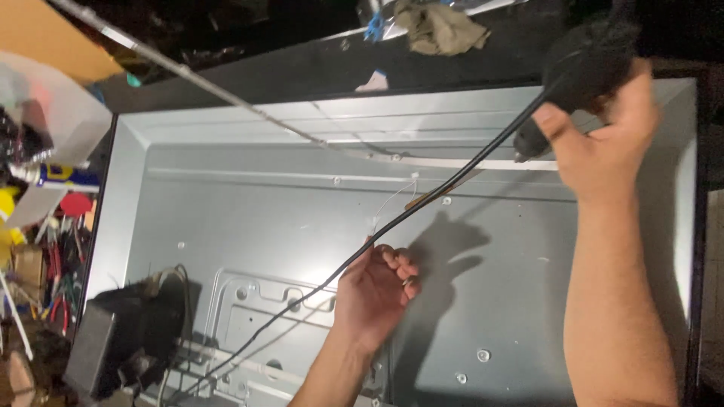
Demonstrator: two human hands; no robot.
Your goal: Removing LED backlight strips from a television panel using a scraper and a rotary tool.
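The right hand [607,139] grips a black tool [584,71] above the upper right of the grey metal panel [249,218], fingers wrapped round its body. A black cable [445,188] runs from the tool down and left across the panel. The left hand [373,290] holds the cable partway along, fingers [400,267] curled loosely, the cable passing between thumb and fingertips. A rag [439,29] lies beyond the panel.

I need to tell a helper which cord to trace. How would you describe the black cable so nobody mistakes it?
Start at the large grey metal panel filling the view. The black cable crosses it diagonally, from the black tool in the right hand down through the left hand towards the lower left. Unlike the thin white wires nearby, it is thick and dark.
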